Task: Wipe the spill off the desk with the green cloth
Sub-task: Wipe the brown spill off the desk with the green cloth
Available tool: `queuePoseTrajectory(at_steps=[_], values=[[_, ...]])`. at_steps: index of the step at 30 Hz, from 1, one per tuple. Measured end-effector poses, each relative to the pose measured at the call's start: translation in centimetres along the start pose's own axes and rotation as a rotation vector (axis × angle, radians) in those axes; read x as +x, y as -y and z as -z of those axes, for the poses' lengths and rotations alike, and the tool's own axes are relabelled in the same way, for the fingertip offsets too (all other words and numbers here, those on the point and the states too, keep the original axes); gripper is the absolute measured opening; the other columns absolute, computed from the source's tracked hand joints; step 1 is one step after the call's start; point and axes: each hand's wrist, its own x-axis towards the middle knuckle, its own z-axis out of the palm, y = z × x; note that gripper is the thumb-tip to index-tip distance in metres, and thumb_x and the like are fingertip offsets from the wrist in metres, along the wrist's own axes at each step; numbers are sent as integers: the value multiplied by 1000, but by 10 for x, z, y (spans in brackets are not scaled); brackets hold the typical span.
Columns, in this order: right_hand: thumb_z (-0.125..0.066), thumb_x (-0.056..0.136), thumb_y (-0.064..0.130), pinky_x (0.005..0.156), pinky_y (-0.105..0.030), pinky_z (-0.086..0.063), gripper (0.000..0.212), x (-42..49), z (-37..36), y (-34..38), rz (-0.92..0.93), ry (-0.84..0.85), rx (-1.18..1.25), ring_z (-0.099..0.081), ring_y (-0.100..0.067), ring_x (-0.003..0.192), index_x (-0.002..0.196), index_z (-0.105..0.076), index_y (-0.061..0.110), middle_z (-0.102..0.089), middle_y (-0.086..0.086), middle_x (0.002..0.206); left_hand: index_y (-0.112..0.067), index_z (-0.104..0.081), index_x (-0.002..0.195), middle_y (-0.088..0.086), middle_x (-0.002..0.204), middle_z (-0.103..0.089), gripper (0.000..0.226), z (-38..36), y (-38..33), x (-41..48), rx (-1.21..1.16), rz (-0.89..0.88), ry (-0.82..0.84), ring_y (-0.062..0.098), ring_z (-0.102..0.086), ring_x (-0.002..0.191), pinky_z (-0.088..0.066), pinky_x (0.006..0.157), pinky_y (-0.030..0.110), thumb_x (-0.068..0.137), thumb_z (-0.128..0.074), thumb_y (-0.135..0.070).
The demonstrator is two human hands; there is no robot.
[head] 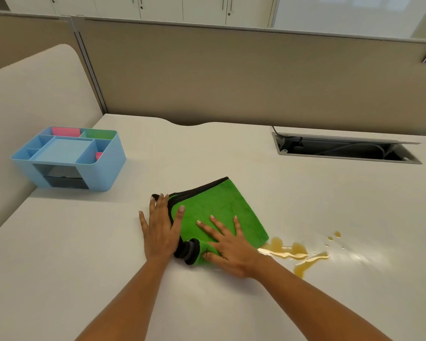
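Green cloth (219, 212), soft and folded, lies just left of the spill (295, 252). Both hands press it with fingers spread flat: left hand (160, 230) on its left edge, right hand (228, 244) on top. It likely bunches, so press flat.

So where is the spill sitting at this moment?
In the head view the spill lies on the desk at lower right, beside the right corner of the green cloth and to the right of the right hand.
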Motion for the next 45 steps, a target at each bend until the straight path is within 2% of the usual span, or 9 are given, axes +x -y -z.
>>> queuePoseTrajectory(at_steps=[3,7,12,14,20,23,29,35,45], values=[[9,69,70,106,-60,24,89,-9,-3,1,-4,9,-1,25,-6,136,143,-27,36,9,15,157,-17,-29,143,0,155,-26,83,1,0,0,9,5,20,17,-11,147,-1,121,47,78,-11,-65],[6,66,77,102,-58,27,88,-12,2,3,-13,77,14,24,-11,140,143,-19,43,13,14,156,-15,-34,141,3,154,-28,114,4,2,-7,17,-36,-3,20,-15,147,-4,119,47,63,17,-81],[-18,91,61,110,-63,16,52,-9,23,14,-165,90,249,3,-12,147,137,-37,45,-10,13,158,-15,-30,143,2,156,-25,118,12,7,-24,116,-129,65,18,-14,147,-4,119,44,60,24,-80],[-20,84,67,110,-67,9,59,-4,20,20,-207,7,180,-4,-14,147,136,-35,46,-13,12,158,-14,-29,143,3,156,-24,118,11,9,-27,154,-103,62,20,-14,147,-4,119,46,60,25,-79],[-15,72,79,98,-72,18,69,15,-5,42,-281,-96,-17,11,-25,147,137,-12,58,4,5,160,-8,-32,142,9,152,-32,112,8,12,-29,213,-84,69,27,-21,145,-10,117,51,69,24,-72],[-1,63,82,98,-74,16,78,19,-5,41,-294,-108,-41,12,-26,146,137,-6,58,7,5,160,-8,-31,142,9,151,-34,108,6,14,-29,242,-79,72,28,-22,144,-11,117,51,72,24,-70],[6,58,80,103,-73,2,87,33,1,32,-290,-136,-80,-6,-30,145,139,-13,55,-14,2,157,-12,-24,145,5,156,-25,113,4,13,-29,244,-61,69,21,-14,147,-6,119,47,65,28,-74],[3,63,81,97,-76,16,78,45,1,19,-301,-150,-100,15,-32,145,137,-6,59,8,4,159,-14,-22,146,3,157,-20,115,6,11,-30,228,-39,80,18,-10,147,-2,120,44,63,27,-77],[-18,83,72,101,-76,10,58,47,20,-30,-374,-149,-112,10,-30,146,139,-8,56,3,7,159,-18,-21,146,-1,158,-18,114,5,11,-30,216,5,79,13,-7,147,0,121,39,61,23,-81]])
